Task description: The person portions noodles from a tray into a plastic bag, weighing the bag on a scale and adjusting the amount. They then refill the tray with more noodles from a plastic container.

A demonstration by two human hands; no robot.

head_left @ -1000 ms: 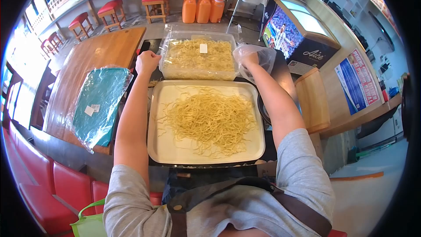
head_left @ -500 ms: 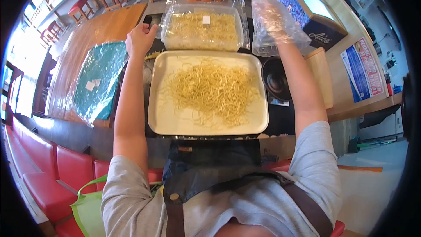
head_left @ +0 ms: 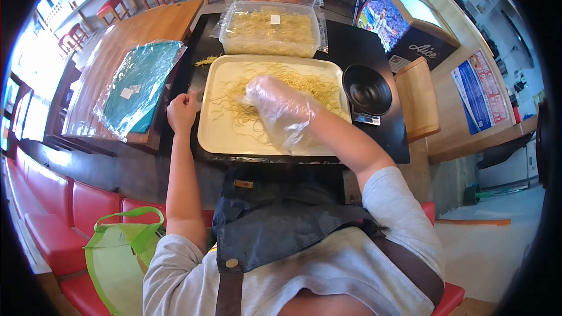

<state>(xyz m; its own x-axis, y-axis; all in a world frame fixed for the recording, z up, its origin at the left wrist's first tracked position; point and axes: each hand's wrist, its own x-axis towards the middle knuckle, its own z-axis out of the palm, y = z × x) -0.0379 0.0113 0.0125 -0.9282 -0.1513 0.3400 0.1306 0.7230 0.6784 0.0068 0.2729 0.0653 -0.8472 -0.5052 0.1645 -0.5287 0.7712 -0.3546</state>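
Noodles (head_left: pixel 310 85) — pale yellow, loosely tangled, cream tray (head_left: pixel 218 136), gloved right hand (head_left: pixel 280 110) atop

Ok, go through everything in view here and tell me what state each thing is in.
Tray: holds a loose pile of noodles.
Right hand: gloved in clear plastic, resting on the noodles; fingers hidden by the glove.
Left hand: bare, closed in a fist beside the tray's left edge.
Tub: full of noodles, inside clear plastic.
Bowl: empty, upright.
Teal packet: wrapped in plastic, lying flat.
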